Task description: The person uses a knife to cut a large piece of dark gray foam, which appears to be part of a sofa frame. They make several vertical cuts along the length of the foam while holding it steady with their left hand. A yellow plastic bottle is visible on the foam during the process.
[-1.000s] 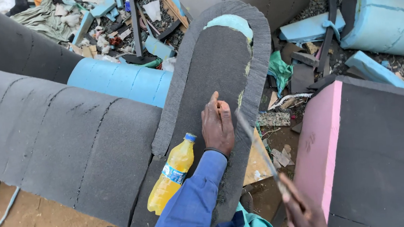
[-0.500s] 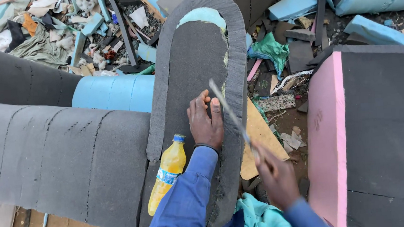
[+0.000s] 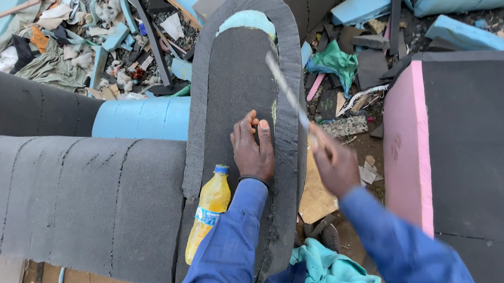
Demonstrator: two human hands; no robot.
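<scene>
A long dark grey foam piece (image 3: 233, 83) with a rounded far end lies ahead of me, with light blue foam (image 3: 249, 20) showing at its top. My left hand (image 3: 253, 147) presses flat on the grey foam, fingers together, blue sleeve behind it. My right hand (image 3: 335, 168) grips a long thin blade (image 3: 287, 94) that slants up along the foam's right edge. A yellow bottle with a blue cap (image 3: 209, 212) lies on the foam beside my left forearm.
Grey segmented foam (image 3: 72, 195) fills the left, with a light blue roll (image 3: 144, 118) behind it. A grey block with a pink side (image 3: 406, 148) stands right. Foam scraps and rubbish (image 3: 109, 45) litter the ground beyond. A teal cloth (image 3: 326, 269) lies near my body.
My right hand has come up from the lower edge and brought the blade along the foam's right edge. My left hand stays pressed on the foam.
</scene>
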